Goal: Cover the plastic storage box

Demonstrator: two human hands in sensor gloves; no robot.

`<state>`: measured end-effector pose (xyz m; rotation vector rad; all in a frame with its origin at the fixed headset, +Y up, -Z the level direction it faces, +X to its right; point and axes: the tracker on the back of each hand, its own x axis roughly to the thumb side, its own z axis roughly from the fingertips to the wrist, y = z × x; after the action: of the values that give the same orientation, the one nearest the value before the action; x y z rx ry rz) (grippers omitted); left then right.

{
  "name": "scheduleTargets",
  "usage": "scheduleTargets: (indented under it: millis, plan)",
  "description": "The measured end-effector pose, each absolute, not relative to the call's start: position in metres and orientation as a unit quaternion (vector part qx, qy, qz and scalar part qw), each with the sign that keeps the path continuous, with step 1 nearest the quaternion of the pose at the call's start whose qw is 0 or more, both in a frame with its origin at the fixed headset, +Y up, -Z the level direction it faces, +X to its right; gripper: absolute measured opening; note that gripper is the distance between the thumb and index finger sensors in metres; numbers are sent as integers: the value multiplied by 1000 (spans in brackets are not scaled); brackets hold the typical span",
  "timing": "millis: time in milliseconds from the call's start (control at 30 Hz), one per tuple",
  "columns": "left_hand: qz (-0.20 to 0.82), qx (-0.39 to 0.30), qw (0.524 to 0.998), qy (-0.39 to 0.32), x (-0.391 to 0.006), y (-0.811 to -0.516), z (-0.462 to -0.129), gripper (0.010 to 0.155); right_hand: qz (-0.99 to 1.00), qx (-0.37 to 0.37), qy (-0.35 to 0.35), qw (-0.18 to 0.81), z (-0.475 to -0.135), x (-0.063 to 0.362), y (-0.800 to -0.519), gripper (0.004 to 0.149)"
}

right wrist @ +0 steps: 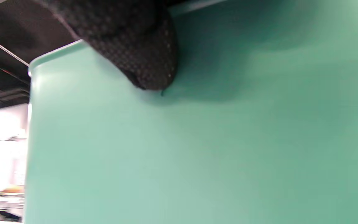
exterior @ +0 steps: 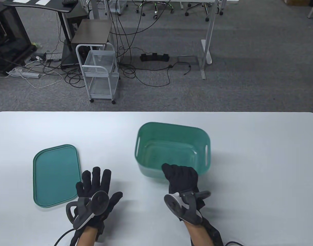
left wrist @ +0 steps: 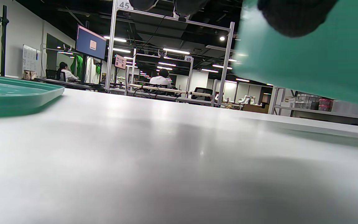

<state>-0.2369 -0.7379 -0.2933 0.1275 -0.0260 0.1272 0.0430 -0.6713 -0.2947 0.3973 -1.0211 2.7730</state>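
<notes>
The green plastic storage box (exterior: 151,172) stands open in the middle of the white table. Its flat green lid (exterior: 55,174) lies on the table to the left, apart from the box. My right hand (exterior: 180,175) grips the box's near wall at the rim. In the right wrist view a gloved finger (right wrist: 141,46) presses on the box's outer wall (right wrist: 197,149). My left hand (exterior: 97,179) is open with its fingers spread, just right of the lid's near right corner, holding nothing. The left wrist view shows the lid's edge (left wrist: 11,93) and the box (left wrist: 306,68).
The white table (exterior: 248,179) has bare surface to the right of the box and between the lid and the box. Beyond the far edge are grey floor, a white wire cart (exterior: 101,74) and cables.
</notes>
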Motion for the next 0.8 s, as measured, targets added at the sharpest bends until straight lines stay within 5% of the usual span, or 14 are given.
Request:
scheduleTargets:
  millis: [233, 567, 800]
  plan:
    - [76, 67, 995, 5, -244, -739, -295, 91, 934, 174, -300, 87, -306, -7, -682, 50]
    - [88, 60, 994, 16, -250, -742, -297, 90, 945, 188, -262, 56, -312, -20, -696, 54]
    - [96, 57, 993, 25, -256, -743, -299, 90, 963, 165, -211, 4, -314, 15, -681, 93]
